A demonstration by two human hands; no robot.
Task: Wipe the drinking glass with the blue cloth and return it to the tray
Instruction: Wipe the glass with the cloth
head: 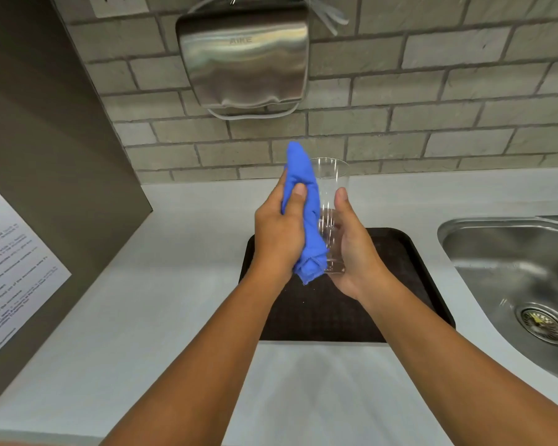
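Note:
A clear drinking glass (331, 181) is held upright above the dark brown tray (397, 252). My right hand (355, 249) grips its lower part, thumb up along its side. My left hand (279, 233) is closed around a bunched blue cloth (306, 220), which presses against the left side of the glass. The cloth runs from above the rim down past the base. The bottom of the glass is partly hidden by cloth and fingers.
The tray lies on a white counter (142, 317). A steel sink (516, 268) with a drain sits at the right. On the brick wall behind hangs a steel hand dryer (244, 56). A grey panel with a printed notice (10, 262) stands at the left.

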